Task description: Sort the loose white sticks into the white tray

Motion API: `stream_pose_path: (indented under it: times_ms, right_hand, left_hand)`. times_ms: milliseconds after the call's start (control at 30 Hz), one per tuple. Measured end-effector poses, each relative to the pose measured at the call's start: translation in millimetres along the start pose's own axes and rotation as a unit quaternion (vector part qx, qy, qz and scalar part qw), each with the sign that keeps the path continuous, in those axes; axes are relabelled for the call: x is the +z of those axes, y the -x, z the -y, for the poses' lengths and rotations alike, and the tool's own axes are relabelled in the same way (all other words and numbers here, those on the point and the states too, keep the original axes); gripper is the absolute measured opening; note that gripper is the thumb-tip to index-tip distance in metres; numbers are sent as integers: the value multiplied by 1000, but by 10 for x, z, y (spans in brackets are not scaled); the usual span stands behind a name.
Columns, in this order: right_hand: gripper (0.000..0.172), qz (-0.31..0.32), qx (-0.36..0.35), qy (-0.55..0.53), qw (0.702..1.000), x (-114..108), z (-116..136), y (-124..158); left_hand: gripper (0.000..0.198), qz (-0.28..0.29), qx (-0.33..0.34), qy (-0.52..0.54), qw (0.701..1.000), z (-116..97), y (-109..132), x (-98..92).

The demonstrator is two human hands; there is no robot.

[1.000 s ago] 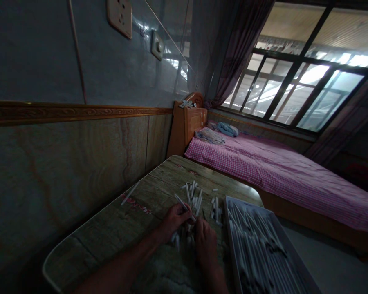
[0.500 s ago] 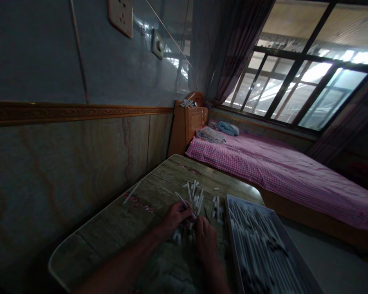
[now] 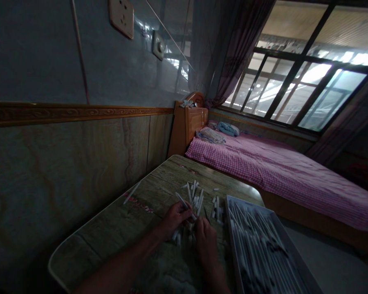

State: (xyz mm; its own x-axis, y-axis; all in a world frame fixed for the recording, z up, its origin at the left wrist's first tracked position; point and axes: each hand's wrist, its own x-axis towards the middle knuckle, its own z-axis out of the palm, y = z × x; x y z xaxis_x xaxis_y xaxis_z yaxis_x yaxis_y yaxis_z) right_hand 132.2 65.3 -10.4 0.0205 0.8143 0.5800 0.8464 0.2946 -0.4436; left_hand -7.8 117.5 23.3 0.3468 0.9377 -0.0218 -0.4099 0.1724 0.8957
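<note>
In the head view my left hand [image 3: 174, 215] is closed around a slim white pen [image 3: 181, 199], whose upper end sticks out past the fingers towards the far left. My right hand [image 3: 206, 233] is closed at the pen's lower end, close beside the left. Whether a small part is pinched in its fingers is hidden. Just beyond the hands lies a loose pile of white pen parts [image 3: 200, 201], long and short. Several short white pieces [image 3: 177, 237] lie below the left hand.
Right of my hands a shallow tray [image 3: 233, 245] holds many slender white sticks with dark ends. A few white pieces [image 3: 217, 207] lie beside it. One white stick [image 3: 131, 192] is near the left edge of the table [image 3: 110, 241]. A tiled wall and a bed [image 3: 263, 163] border the table.
Almost nothing differs. Both hands keep the same place on the pen, and the loose parts and tray have not moved.
</note>
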Motion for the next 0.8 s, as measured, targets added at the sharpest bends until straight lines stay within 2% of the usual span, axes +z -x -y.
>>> stream_pose_path:
  times_ms: [133,300,467,533,700,800]
  right_hand:
    - [42,20,79,-79,994,-44,102,-45]
    - [39,7,109,-125,986,-73,158,-69]
    - [41,-1,95,-92,991,-55,146,-51]
    - [42,1,74,-60,995,-50,124,-34]
    - [47,-1,-45,45,998,-29,22,4]
    - [46,10,-30,59,998,-13,-4,10]
  left_hand:
    - [37,-25,5,8,1000,-12,-2,1]
    - [38,-32,-5,23,999,-32,-13,2]
    - [44,-84,6,39,996,-1,-61,-42]
    - [43,-77,9,41,996,18,-70,-60]
    - [40,-39,6,43,998,16,-49,-58]
    - [40,-33,4,45,998,-14,-32,-47]
